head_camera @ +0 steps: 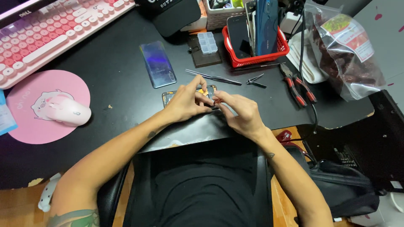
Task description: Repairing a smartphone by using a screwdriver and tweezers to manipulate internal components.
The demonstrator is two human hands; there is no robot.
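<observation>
An opened phone body (pixel 167 97) lies on the black desk mat (pixel 113 80), mostly hidden under my hands. My left hand (pixel 185 102) rests on it, index finger stretched toward its top edge. My right hand (pixel 237 111) pinches a tiny reddish part (pixel 214 101) with fingertips meeting my left thumb over the phone. The phone's bluish back cover (pixel 158 64) lies face down to the upper left. Thin metal tweezers (pixel 214 77) lie just beyond my fingers.
A pink keyboard (pixel 46 29), a pink mouse (pixel 69 112) and round pad sit at left. A small clear parts box (pixel 208 42), a red basket of phones (pixel 256 46), small cutters (pixel 255 80), red-handled pliers (pixel 298 88) and a plastic bag (pixel 349 54) lie at right.
</observation>
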